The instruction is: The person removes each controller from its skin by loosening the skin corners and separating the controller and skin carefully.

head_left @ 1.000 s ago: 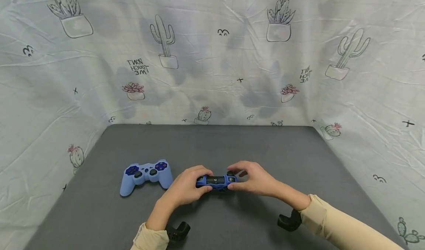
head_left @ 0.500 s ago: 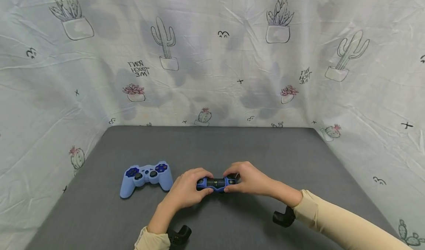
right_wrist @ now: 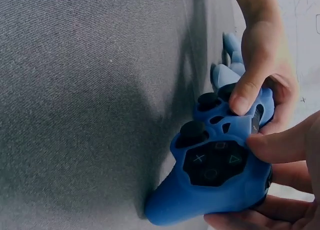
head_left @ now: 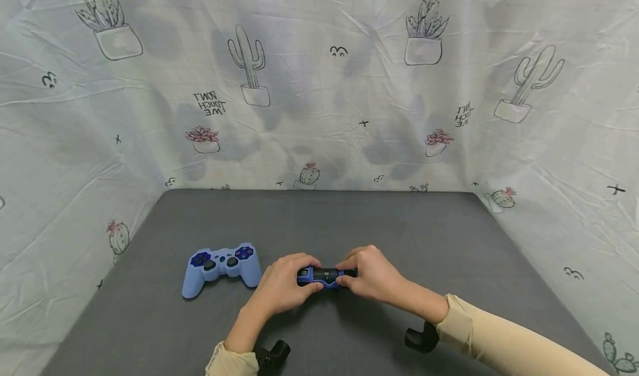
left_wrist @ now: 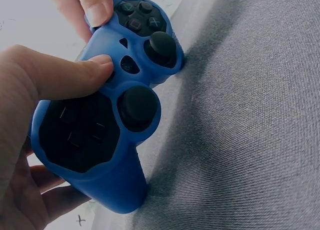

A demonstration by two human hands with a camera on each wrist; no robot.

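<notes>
A dark blue game controller [head_left: 325,276] with black sticks and buttons sits low over the grey table [head_left: 349,220], held at both ends. My left hand [head_left: 284,284] grips its left grip, thumb across the face [left_wrist: 75,77]. My right hand [head_left: 371,273] grips the right grip, thumb by the button cluster [right_wrist: 280,145]. The controller [left_wrist: 100,125] touches the cloth in the left wrist view, and the controller [right_wrist: 215,175] shows its sticks in the right wrist view. A light blue controller [head_left: 221,265] lies flat to the left, untouched.
A cactus-print sheet [head_left: 319,87] walls the table at the back and both sides. Black wrist camera mounts [head_left: 272,356] show under the forearms, near the front edge.
My right hand has slid left and closed round the controller's right grip, fingers curling over its top. The left hand keeps its hold. The light blue controller has not moved.
</notes>
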